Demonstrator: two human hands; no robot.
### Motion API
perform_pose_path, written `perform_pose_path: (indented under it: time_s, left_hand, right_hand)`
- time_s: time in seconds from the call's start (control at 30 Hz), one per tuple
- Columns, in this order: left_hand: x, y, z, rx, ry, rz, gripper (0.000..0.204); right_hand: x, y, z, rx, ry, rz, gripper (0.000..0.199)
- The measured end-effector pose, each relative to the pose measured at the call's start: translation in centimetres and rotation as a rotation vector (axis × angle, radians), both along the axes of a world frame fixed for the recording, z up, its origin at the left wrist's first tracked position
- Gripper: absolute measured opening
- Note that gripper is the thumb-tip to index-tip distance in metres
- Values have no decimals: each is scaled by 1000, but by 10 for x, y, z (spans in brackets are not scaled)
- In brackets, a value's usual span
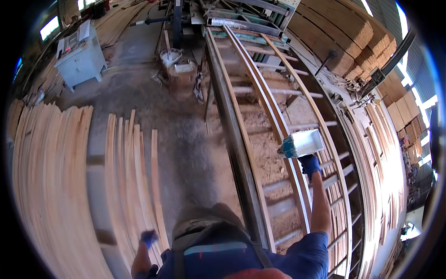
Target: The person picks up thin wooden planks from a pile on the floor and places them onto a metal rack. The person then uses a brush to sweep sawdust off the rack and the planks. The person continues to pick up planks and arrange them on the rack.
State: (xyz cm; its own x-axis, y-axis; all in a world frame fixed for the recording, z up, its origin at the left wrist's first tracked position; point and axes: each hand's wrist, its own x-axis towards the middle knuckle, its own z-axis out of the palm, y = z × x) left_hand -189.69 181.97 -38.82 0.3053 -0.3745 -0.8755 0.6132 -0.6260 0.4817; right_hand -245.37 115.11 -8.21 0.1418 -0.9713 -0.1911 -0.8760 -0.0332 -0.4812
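My right hand [310,165], in a blue glove, is closed at the near side of a box-shaped glue container [305,143]. The container has a teal end and is coated white inside. It sits over a pair of long wooden strips [265,91] lying side by side on a roller frame. A white line of what looks like glue [297,173] runs along these strips. Low on the left, my left hand [148,237], also blue-gloved, is near loose wooden strips [139,172]. Motion smears its fingers, and I cannot tell whether it touches them.
Single strips [241,107] lie along both sides of the roller frame [297,91]. Buckets with white residue [170,56] stand beyond its left side. A grey control cabinet [81,58] is at far left. Stacked boards [51,153] line the left; timber piles [339,37] rise at back right.
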Motion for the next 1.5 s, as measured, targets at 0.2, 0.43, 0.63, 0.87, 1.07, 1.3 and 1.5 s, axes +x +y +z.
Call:
perform_pose_path:
  time_s: [0.2,0.43,0.63,0.87,1.07,1.3,1.5]
  left_hand:
    - [209,-321,140,-622,-485,-24,31]
    - [316,-383,29,-380,-359,-156,31]
    - [312,-443,33,193,9,-145,24]
    - [518,-750,8,-548,-1290,-1187,23]
    - [442,-1112,263,-1111,-1157,-1273,48]
    - [274,-1321,294,-1779,-1476,-1447,41]
    - [222,-1481,218,-1824,-1729,-1140,17]
  right_hand:
    - [151,-166,9,-40,-124,-83,41]
    - [322,-375,9,56,-51,7,40]
    - [444,-477,38,38,-287,-179,36]
    - [553,-631,30,182,-465,-240,32]
    - [619,-715,35,237,-466,-279,27]
    - [700,-828,30,129,-483,-186,36]
    - [755,-927,4,99,-432,-131,31]
